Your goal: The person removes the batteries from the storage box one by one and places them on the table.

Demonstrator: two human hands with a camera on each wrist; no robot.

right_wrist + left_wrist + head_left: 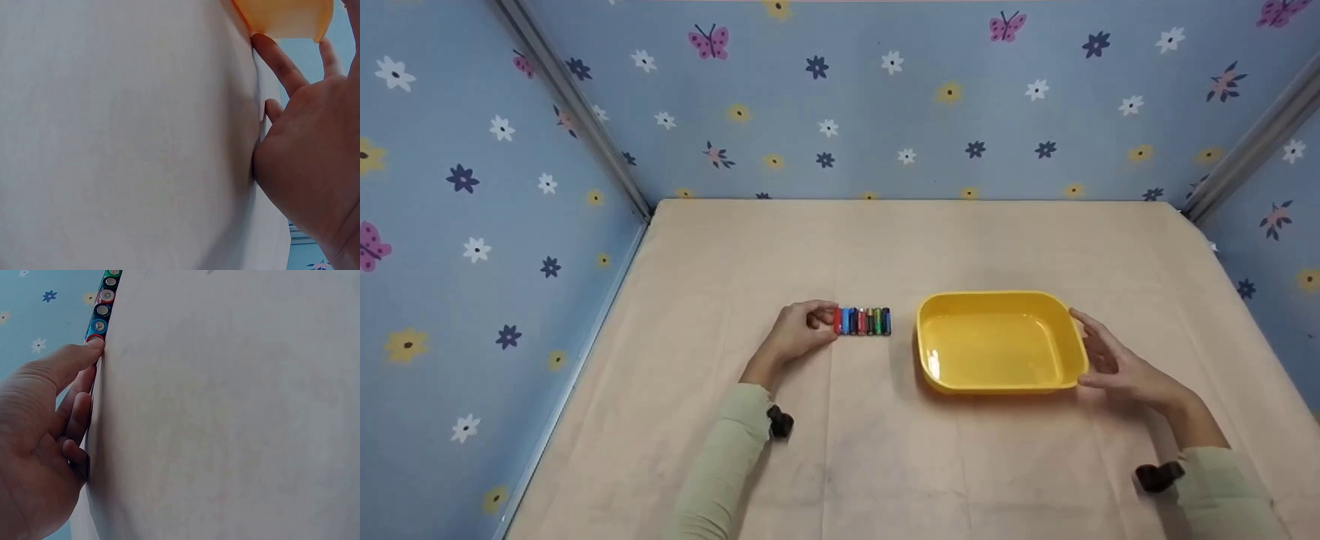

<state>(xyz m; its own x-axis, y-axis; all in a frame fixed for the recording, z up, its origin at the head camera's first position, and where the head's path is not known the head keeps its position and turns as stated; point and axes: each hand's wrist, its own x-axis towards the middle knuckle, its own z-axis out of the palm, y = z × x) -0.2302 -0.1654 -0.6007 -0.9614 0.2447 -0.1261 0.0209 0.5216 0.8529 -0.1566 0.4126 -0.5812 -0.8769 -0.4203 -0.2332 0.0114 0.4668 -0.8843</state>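
Several AA-size batteries (868, 321) lie side by side in a row on the cloth, in red, blue, black and green. My left hand (799, 331) is at the left end of the row and pinches the red battery (838, 321) between thumb and forefinger. In the left wrist view the thumb (93, 349) covers most of its end, and blue-rimmed and darker batteries stretch away beyond it. To the right of the row sits a yellow plastic tub (997, 391). My right hand (1132, 379) has its spread, fairly straight fingers against the tub's right side.
A beige cloth (780, 247) covers the table. Blue panels (870, 97) with flowers and butterflies stand at the back and on both sides, joined by grey posts (585, 112). Small black devices (781, 424) are on both wrists.
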